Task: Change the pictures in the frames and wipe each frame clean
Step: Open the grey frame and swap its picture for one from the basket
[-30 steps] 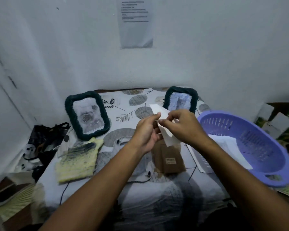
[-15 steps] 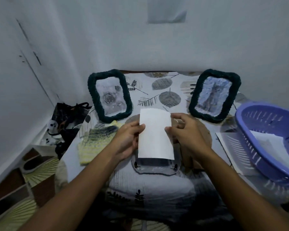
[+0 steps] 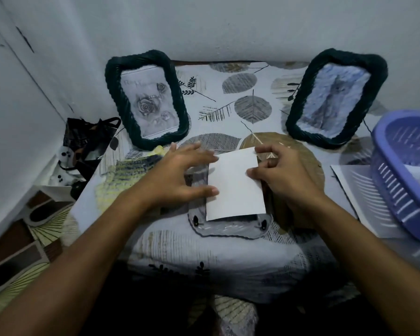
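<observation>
Head view, and we are looking at the white rectangular paper picture (image 3: pixel 235 184) lying face down on the grey open-backed frame (image 3: pixel 226 230) dead centre between our hands, long axis running away from us. Our right hand (image 3: pixel 280 174) is pinching its right edge; our left hand (image 3: pixel 180 174) is spreading flat at the left edge, both equally near. Leaf-patterned cloth is covering the table (image 3: pixel 228 258), with two dark woven frames (image 3: pixel 147 100) standing against the wall.

White print (image 3: pixel 235 185) face-down on grey frame back (image 3: pixel 224 230), two dark-rimmed frames (image 3: pixel 147 100) (image 3: pixel 336 98) upright behind
</observation>
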### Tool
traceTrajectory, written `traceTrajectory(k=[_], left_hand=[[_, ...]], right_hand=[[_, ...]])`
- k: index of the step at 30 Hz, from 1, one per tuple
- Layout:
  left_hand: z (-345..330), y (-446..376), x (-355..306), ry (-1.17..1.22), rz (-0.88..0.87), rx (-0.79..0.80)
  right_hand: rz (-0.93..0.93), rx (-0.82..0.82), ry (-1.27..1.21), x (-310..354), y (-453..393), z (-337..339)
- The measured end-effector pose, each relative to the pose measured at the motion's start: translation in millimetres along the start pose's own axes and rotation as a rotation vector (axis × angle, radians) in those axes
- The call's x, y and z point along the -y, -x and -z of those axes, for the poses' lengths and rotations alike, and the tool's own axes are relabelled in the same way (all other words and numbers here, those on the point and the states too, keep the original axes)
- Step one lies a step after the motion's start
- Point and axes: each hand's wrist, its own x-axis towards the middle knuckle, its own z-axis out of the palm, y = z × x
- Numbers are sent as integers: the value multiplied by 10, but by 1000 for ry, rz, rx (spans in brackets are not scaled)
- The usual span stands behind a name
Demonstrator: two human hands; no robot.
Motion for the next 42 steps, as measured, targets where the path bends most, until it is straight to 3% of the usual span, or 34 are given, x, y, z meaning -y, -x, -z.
traceTrajectory(k=[6,16,20,26,42], left_hand=[[-82,-8,80,-187,-10,212],[-122,-11,93,-246,-42,178],[-131,-13,68,-249,-42,128],[-119,-34,101,-229,-26,142],[-41,-9,114,-209,37,218]], right_hand=[[84,-2,123,-65,-46,-67],[271,-83,581,-101,5,0],[364,127,693,-34,21,74],[303,387,773,-17,58,157],[236,402,801,-14,104,135]])
